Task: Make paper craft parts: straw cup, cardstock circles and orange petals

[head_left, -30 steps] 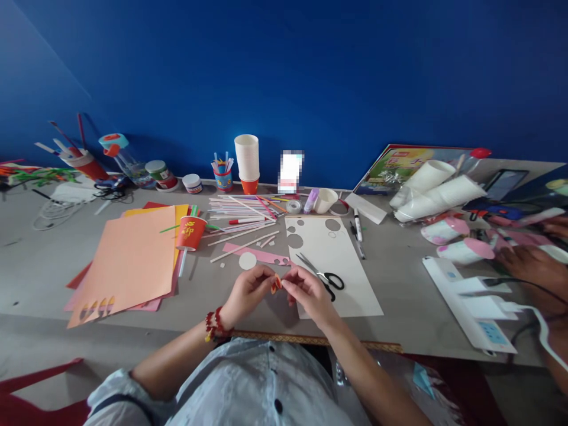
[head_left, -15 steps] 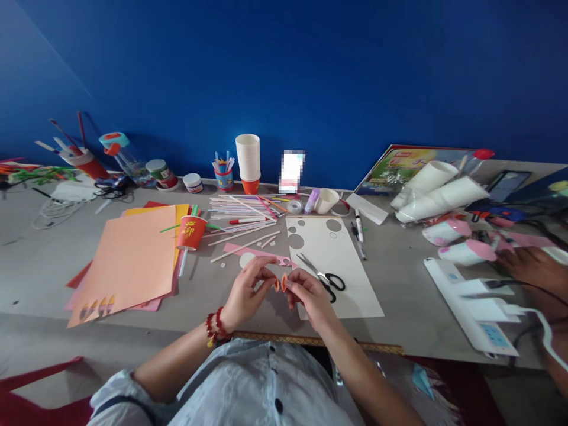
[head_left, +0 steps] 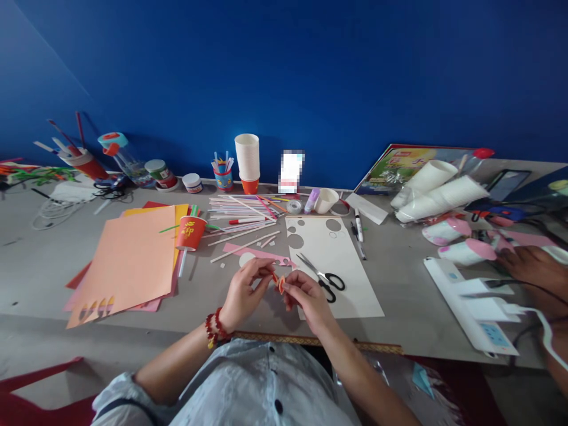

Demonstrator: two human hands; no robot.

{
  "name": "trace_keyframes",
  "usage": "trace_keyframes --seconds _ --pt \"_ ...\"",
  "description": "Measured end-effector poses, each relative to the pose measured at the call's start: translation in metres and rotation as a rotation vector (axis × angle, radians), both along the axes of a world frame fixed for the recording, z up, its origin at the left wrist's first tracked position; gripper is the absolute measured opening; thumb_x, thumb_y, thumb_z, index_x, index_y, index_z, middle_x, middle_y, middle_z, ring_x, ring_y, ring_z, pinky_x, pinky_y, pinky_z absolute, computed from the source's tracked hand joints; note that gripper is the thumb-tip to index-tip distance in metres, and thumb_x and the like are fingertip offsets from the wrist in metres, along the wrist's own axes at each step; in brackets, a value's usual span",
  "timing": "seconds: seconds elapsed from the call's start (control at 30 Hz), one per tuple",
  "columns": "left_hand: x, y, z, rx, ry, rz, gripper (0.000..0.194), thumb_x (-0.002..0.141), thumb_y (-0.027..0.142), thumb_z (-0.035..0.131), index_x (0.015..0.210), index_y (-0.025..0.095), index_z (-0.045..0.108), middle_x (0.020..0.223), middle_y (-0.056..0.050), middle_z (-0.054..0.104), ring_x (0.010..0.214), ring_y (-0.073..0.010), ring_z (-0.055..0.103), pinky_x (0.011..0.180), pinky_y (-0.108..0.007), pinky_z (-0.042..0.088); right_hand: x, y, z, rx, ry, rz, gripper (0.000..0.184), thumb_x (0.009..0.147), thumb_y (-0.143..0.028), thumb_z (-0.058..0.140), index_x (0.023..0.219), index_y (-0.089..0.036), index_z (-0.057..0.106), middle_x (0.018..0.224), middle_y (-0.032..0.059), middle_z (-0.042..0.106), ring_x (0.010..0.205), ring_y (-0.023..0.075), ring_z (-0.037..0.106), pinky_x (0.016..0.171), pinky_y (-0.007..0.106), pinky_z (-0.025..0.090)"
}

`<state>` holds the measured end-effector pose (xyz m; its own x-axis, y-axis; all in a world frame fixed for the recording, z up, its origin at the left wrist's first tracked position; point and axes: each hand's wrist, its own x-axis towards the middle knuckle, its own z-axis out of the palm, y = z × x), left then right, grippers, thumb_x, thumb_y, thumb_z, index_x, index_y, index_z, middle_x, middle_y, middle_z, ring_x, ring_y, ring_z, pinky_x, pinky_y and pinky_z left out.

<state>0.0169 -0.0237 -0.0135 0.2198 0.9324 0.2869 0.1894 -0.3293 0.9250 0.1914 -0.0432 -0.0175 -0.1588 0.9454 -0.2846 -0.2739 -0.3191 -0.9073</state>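
My left hand (head_left: 249, 290), with red bead bracelets at the wrist, is closed in a pinch on a small orange paper piece (head_left: 275, 277). In a pinch of my right hand (head_left: 307, 296) is a second orange paper piece (head_left: 281, 285), leaf-shaped with a paler middle. The two pieces are close together above the table's front; whether they touch I cannot tell. Black-handled scissors (head_left: 335, 281) lie just beyond my right hand on a white sheet (head_left: 350, 302) with round holes. A pink paper strip (head_left: 248, 253) with cut-outs lies beyond my hands.
At left, an orange sheet (head_left: 133, 254) with cut-outs tops coloured papers, beside a red paper cup (head_left: 190, 233) with straws. Many straws (head_left: 239, 207) lie mid-table. White cups (head_left: 247, 157) stand stacked behind. A power strip (head_left: 465, 307) and another person's hand (head_left: 532, 266) are at right.
The two orange paper pieces have come closer together. The right hand's piece has shifted slightly left and turned a little; the left hand's piece has moved slightly up.
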Motion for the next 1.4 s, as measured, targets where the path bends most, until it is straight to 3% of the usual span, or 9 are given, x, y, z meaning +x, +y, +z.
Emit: trace_keyframes --seconds 0.1,0.33,0.43,0.6,0.77,0.93,1.17,1.4 --pt "0.001 0.000 0.000 -0.025 -0.015 0.024 0.025 0.091 0.016 0.057 0.115 0.021 0.062 0.098 -0.005 0.065 0.089 -0.0162 0.067 0.080 -0.029 0.057 -0.001 -0.001 0.000 0.022 -0.019 0.004 0.027 0.074 -0.040 0.078 0.073 -0.019 0.060 0.071 0.0003 0.066 0.058 0.0122 0.058 0.045 0.020 0.046" --pt "0.000 -0.002 -0.002 -0.085 0.025 -0.016 0.018 0.089 0.018 0.059 0.106 0.020 0.066 0.097 -0.005 0.068 0.086 -0.0158 0.066 0.077 -0.027 0.054 0.003 0.000 -0.001 0.151 -0.068 -0.072 0.025 0.081 -0.041 0.074 0.076 -0.019 0.063 0.063 -0.0013 0.060 0.055 0.0119 0.054 0.049 0.023 0.048" --pt "0.001 -0.002 -0.002 -0.188 0.041 -0.033 0.012 0.088 0.023 0.062 0.096 0.018 0.069 0.092 -0.005 0.069 0.083 -0.0159 0.063 0.071 -0.025 0.049 0.007 0.001 -0.003 0.158 -0.065 -0.096 0.023 0.083 -0.040 0.072 0.078 -0.019 0.063 0.066 -0.0007 0.062 0.054 0.0116 0.055 0.049 0.023 0.047" --pt "0.008 -0.003 -0.002 -0.531 -0.282 -0.075 0.023 0.081 0.037 0.072 0.085 0.016 0.062 0.078 -0.002 0.065 0.070 -0.0128 0.058 0.062 -0.022 0.042 0.007 -0.001 -0.005 0.159 -0.052 -0.125 0.021 0.081 -0.038 0.073 0.076 -0.019 0.063 0.069 -0.0012 0.061 0.056 0.0106 0.054 0.049 0.021 0.047" --pt "0.013 -0.003 0.000 -0.673 -0.476 -0.127 0.024 0.078 0.034 0.076 0.083 0.015 0.063 0.080 -0.002 0.065 0.071 -0.0110 0.056 0.065 -0.021 0.044 0.003 -0.003 -0.003 0.123 -0.060 -0.090 0.024 0.080 -0.039 0.073 0.074 -0.019 0.062 0.060 -0.0039 0.056 0.049 0.0088 0.049 0.047 0.020 0.043" --pt "0.013 -0.001 0.004 -0.716 -0.510 -0.147 0.026 0.076 0.034 0.077 0.081 0.014 0.061 0.070 0.001 0.061 0.063 -0.0092 0.052 0.061 -0.021 0.041 0.003 -0.002 -0.003 0.081 -0.068 -0.055 0.028 0.077 -0.043 0.075 0.074 -0.018 0.062 0.067 -0.0015 0.060 0.053 0.0098 0.051 0.048 0.021 0.045" --pt "0.012 0.000 0.007 -0.661 -0.448 -0.184 0.026 0.075 0.032 0.077 0.085 0.014 0.062 0.073 0.000 0.061 0.064 -0.0096 0.051 0.061 -0.022 0.041 0.004 -0.001 -0.004 0.068 -0.101 -0.036 0.033 0.076 -0.048 0.075 0.074 -0.018 0.060 0.066 -0.0018 0.058 0.055 0.0114 0.051 0.048 0.022 0.044" --pt "0.013 0.001 0.009 -0.622 -0.393 -0.212 0.028 0.078 0.038 0.075 0.084 0.014 0.061 0.073 0.000 0.059 0.065 -0.0100 0.049 0.062 -0.023 0.039 0.006 0.000 -0.009 0.144 -0.191 -0.020 0.032 0.080 -0.047 0.071 0.073 -0.019 0.058 0.064 -0.0022 0.056 0.057 0.0116 0.048 0.051 0.022 0.041"
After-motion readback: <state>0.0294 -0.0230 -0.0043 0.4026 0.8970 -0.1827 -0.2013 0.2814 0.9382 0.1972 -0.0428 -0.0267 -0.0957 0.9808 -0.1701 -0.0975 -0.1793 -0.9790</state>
